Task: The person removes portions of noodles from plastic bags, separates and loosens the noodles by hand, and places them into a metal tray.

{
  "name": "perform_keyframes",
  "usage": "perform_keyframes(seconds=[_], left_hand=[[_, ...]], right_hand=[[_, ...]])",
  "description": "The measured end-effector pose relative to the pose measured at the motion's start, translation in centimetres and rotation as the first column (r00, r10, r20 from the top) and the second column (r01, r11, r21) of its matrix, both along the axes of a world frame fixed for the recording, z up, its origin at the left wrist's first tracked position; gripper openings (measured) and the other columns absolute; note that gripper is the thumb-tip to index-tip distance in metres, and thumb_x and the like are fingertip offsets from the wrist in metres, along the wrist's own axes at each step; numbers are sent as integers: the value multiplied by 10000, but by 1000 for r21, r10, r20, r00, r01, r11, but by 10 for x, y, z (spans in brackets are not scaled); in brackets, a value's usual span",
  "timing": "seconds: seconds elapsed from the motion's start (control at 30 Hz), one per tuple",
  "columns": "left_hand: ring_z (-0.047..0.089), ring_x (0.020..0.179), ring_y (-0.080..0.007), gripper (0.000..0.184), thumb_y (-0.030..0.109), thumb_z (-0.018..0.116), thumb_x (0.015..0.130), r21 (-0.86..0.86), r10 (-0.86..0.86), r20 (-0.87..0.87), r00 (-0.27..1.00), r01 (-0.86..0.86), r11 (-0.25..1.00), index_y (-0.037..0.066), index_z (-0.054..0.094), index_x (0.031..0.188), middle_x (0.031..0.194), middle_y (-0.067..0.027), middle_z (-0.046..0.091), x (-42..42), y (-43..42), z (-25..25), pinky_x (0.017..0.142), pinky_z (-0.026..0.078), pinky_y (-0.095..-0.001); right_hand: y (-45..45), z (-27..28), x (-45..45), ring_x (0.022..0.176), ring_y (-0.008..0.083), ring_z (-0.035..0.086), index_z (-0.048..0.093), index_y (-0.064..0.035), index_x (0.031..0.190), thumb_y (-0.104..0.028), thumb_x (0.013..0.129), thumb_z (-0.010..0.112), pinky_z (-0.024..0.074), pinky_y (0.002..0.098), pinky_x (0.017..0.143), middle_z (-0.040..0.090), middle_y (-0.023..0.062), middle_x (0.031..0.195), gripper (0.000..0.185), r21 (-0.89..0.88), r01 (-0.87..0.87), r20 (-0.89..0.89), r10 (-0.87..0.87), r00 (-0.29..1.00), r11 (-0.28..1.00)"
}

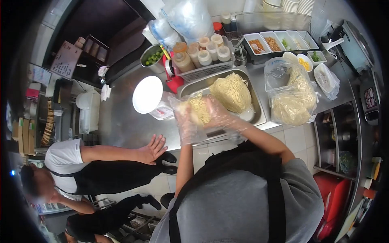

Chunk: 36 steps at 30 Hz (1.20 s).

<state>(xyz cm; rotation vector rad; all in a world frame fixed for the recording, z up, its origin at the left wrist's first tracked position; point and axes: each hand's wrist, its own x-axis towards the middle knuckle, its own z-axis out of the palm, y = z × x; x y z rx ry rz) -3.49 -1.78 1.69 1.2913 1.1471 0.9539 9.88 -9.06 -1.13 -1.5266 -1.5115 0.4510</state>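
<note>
Both my hands wear loose clear plastic gloves and meet over the left end of a steel pan (259, 106). Between them is a clump of yellow noodles (199, 110). My left hand (185, 123) closes around the clump from the left. My right hand (216, 113) curls against its right side. A bigger mound of noodles (231, 93) fills much of the pan, just beyond my right hand. A white paper bowl (148, 95) stands left of my left hand, tilted in this view. Glove plastic partly hides my fingertips.
Squeeze bottles (204, 52) crowd a grey basket behind the pan. Bagged noodles (293, 97) lie to the right, near a topping rack (275, 42). A metal pot of limes (153, 58) stands at the back left. A co-worker's hand (154, 149) reaches beside the counter's front edge.
</note>
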Motion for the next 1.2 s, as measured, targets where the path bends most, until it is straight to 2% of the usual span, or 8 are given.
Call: perform_keyframes(seconds=[0.13,0.17,0.3,0.6,0.67,0.77,1.07,1.2], left_hand=[[437,1226,-215,836,304,757,766,464,-585,73,807,492,736,4,304,1401,1328,-135,449,-16,43,-46,1039,350,-373],[496,1181,-218,769,73,751,717,450,-638,242,731,498,741,9,353,1372,1290,-152,498,-16,45,-51,990,421,-359],[585,1056,-231,685,49,793,681,87,-564,91,821,558,825,2,464,1280,1203,-139,569,-32,45,-50,893,502,-341],[606,967,-203,528,84,765,758,-65,-348,-219,912,342,937,-13,515,1214,1147,-133,603,-42,39,-64,862,508,-332],[612,935,-187,486,121,762,776,-183,-277,215,936,318,930,-11,540,1186,1104,-122,622,-50,51,-99,830,514,-323],[613,909,-167,419,149,741,808,-107,-236,84,968,244,964,-7,567,1155,1058,-106,637,-38,44,-69,793,515,-308],[518,1115,-201,584,73,644,855,234,-511,295,807,458,858,-8,362,1360,1283,-125,499,-32,38,-54,952,429,-349],[459,1188,-223,658,116,610,875,235,-555,106,825,522,820,6,259,1420,1343,-139,430,-58,28,-60,996,379,-352]], right_hand=[[-14,18,16,1174,387,425,288,2,1330,-317,465,907,342,438,1026,425,231,1232,1111,28,-133,-195,136,971,991],[-15,19,17,1168,388,429,291,0,1333,-314,459,908,345,437,1021,430,231,1232,1115,71,-123,-135,132,982,990],[-11,22,9,1171,399,435,293,12,1332,-307,431,910,353,441,1013,446,244,1230,1137,27,-126,-26,127,992,992],[-1,23,7,1089,399,495,460,-15,1232,-296,552,824,408,445,930,523,215,1145,821,-71,-98,10,99,995,993],[2,28,11,1083,392,504,479,-14,1220,-310,591,801,416,445,921,520,215,1159,766,-77,-125,50,129,990,989],[6,23,19,1043,374,514,492,-20,1192,-195,640,761,416,425,896,547,194,1055,638,-47,-189,-12,189,982,981],[11,-7,16,1281,338,368,190,-14,1436,-413,448,917,302,397,1072,383,225,1345,1290,135,-230,-145,249,957,964],[-1,-20,25,1332,334,314,82,-5,1451,-369,388,945,265,384,1109,345,227,1390,1416,79,-309,-180,318,931,948]])
